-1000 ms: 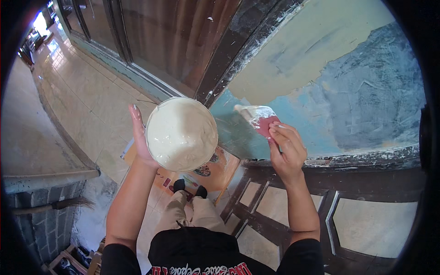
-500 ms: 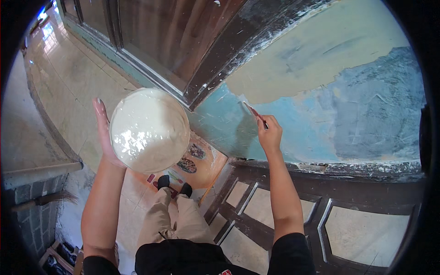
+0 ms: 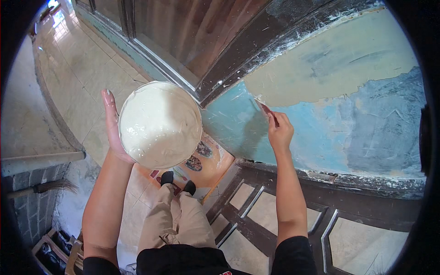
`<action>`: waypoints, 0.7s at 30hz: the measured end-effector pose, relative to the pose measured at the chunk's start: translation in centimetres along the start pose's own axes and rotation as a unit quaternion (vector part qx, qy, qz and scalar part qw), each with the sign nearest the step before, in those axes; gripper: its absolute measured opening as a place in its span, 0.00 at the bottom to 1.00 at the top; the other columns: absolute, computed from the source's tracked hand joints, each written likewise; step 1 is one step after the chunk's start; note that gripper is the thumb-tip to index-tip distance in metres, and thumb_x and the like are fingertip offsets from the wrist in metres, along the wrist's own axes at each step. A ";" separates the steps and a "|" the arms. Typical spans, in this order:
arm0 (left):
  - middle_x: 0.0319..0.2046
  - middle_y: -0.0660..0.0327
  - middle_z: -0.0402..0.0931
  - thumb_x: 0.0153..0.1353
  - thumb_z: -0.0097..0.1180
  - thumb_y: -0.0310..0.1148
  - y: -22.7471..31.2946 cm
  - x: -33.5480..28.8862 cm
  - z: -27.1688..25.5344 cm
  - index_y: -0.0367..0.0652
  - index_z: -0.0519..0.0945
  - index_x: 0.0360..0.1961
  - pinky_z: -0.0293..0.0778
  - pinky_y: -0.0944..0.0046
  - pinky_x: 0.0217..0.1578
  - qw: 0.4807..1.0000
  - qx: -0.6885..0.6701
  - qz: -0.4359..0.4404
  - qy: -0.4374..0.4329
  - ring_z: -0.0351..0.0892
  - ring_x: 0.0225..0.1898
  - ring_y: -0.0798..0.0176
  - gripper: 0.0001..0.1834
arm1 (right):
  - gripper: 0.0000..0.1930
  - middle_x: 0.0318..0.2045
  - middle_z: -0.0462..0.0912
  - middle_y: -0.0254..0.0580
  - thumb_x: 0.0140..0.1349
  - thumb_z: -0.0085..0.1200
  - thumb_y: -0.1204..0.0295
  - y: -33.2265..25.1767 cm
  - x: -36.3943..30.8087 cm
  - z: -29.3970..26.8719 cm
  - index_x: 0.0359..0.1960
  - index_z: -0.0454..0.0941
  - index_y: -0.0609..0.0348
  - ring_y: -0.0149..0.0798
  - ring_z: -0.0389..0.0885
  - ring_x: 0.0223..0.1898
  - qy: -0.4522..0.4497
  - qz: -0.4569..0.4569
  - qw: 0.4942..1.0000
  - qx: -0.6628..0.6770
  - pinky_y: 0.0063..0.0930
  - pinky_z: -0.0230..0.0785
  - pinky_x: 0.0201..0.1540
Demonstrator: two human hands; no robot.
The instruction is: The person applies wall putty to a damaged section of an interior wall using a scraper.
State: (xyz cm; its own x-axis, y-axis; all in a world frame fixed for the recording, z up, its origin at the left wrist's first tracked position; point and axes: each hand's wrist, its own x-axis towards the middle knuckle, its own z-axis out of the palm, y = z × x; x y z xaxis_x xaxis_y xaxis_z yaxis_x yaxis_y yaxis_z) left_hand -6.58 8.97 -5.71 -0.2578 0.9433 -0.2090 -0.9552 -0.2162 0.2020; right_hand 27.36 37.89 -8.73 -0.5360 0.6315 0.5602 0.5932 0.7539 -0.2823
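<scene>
My left hand (image 3: 114,126) is wrapped around the left side of a round tub (image 3: 200,137) and bears it up, thumb raised along the rim. Smooth cream-coloured paste (image 3: 158,123) fills it, glossy in places. In my right hand (image 3: 280,131) is a putty knife (image 3: 266,110) with a reddish-brown handle, held in closed fingers. Its tip meets the wall at the lower left border of a beige coated area (image 3: 316,68). Below that border, bare light-blue wall (image 3: 243,119) shows, with a rougher grey-blue patch (image 3: 385,123) to the right.
A dark-framed window (image 3: 183,36) stands above the wall. Brown panelled woodwork (image 3: 293,201) runs along the lower right. An orange patterned mat (image 3: 215,156) lies on the tiled floor (image 3: 82,87) by my feet. Bristles (image 3: 55,185) and a rack (image 3: 55,252) are at lower left.
The whole view has shifted slightly, so the wall and tub appear further right. The putty knife stays near the same coated border. Bright glints on the paste have shrunk.
</scene>
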 end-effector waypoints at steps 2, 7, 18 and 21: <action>0.64 0.46 0.76 0.62 0.40 0.82 -0.6 0.0 0.4 0.39 0.75 0.68 0.75 0.37 0.61 1.000 -0.020 -0.012 -0.019 0.81 0.60 0.43 0.56 | 0.06 0.34 0.85 0.45 0.64 0.65 0.72 0.4 0.5 0.6 0.39 0.85 0.62 0.49 0.85 0.32 -0.015 -0.005 0.997 -0.075 0.37 0.77 0.34; 0.65 0.47 0.76 0.60 0.39 0.84 -0.6 -0.3 -0.3 0.40 0.73 0.70 0.74 0.37 0.62 0.998 -0.046 -0.021 -0.034 0.80 0.61 0.42 0.58 | 0.05 0.35 0.86 0.41 0.64 0.65 0.72 -1.1 1.2 0.2 0.40 0.87 0.57 0.46 0.86 0.31 0.021 0.027 0.999 -0.034 0.37 0.77 0.34; 0.63 0.46 0.77 0.63 0.42 0.80 -0.6 -1.1 -0.7 0.38 0.75 0.67 0.76 0.38 0.61 0.999 -0.017 0.033 -0.009 0.81 0.59 0.43 0.54 | 0.05 0.32 0.84 0.44 0.63 0.66 0.75 -1.0 1.6 0.9 0.38 0.86 0.63 0.45 0.85 0.30 0.049 -0.001 0.998 -0.033 0.35 0.77 0.33; 0.62 0.46 0.78 0.63 0.43 0.80 -0.4 -1.2 -0.4 0.37 0.76 0.67 0.77 0.38 0.60 0.999 -0.022 0.035 -0.001 0.82 0.58 0.43 0.54 | 0.05 0.33 0.85 0.43 0.64 0.66 0.75 -1.2 0.3 0.8 0.38 0.86 0.62 0.43 0.86 0.30 0.052 -0.021 0.998 0.004 0.35 0.77 0.32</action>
State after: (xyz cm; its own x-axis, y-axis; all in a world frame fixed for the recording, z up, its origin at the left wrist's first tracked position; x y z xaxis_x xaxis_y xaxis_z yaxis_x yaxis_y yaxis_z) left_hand -5.90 7.78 -5.95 -0.3234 0.9261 -0.1944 -0.9405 -0.2917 0.1745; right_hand 25.99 37.27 -8.88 -0.4946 0.5770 0.6499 0.5667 0.7811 -0.2623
